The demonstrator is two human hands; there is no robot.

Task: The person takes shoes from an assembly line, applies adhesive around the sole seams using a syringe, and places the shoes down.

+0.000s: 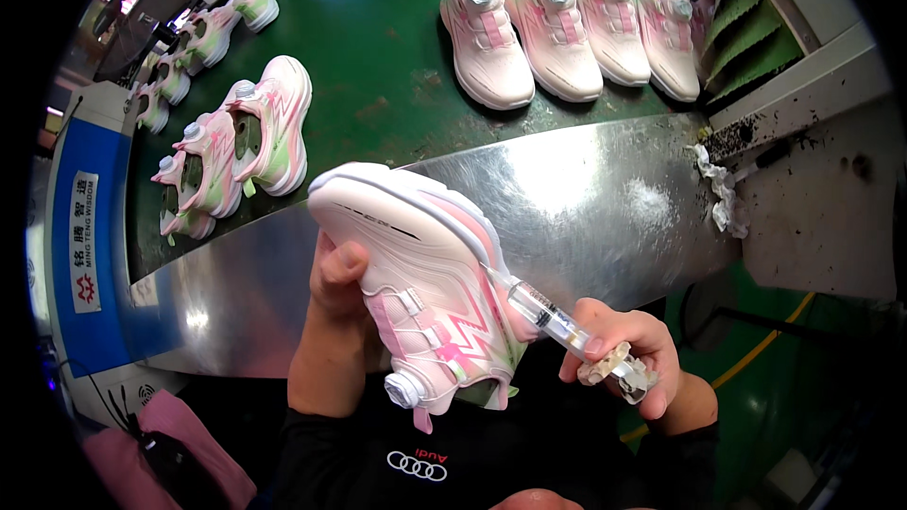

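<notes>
A pale pink sneaker (420, 255) with a white sole and a dial on its tongue is held up in front of me, toe pointing away. My left hand (340, 279) grips it from the left side, with the thumb showing and the other fingers behind the shoe. In my right hand (638, 345) is a clear syringe (553, 316), with whitish crusted material around its rear end. The syringe's thin tip meets the edge between the upper and the sole on the shoe's right side, or is very close to it.
Beneath the shoe lies a metal plate (586, 170) bordering a green table (368, 28). Several matching sneakers (487, 42) stand at the back right, and more sneakers (269, 123) line the left. Crumpled white paper (723, 194) lies at the plate's right edge. A blue panel (90, 246) stands left.
</notes>
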